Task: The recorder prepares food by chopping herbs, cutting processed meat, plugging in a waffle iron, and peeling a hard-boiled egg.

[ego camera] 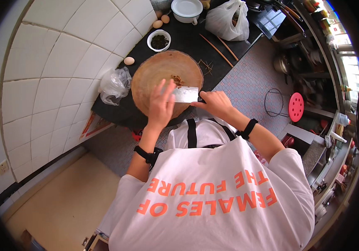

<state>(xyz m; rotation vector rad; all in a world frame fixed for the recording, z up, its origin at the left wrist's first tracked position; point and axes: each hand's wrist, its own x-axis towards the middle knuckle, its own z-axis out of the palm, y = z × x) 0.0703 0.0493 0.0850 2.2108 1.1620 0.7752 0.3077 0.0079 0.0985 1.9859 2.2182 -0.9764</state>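
My right hand (pixel 215 102) grips the black handle of a cleaver (pixel 186 95), its broad blade held over the near right part of a round wooden chopping block (pixel 149 72). Over the same block, my left hand (pixel 162 103) is raised with its fingers apart, holding nothing. Its fingertips come close to the blade's left end; whether they touch it, I cannot tell. A small heap of chopped brown food (pixel 177 80) lies on the wood just beyond the blade, partly hidden by the fingers.
Behind the block stands a white bowl of dark leafy bits (pixel 159 42), with an egg (pixel 129 61) to its left. A clear plastic bag (pixel 115 84) sits against the tiled wall. Chopsticks (pixel 217 50), a filled white bag (pixel 228 22) and a lidded enamel pot (pixel 187 11) occupy the black counter.
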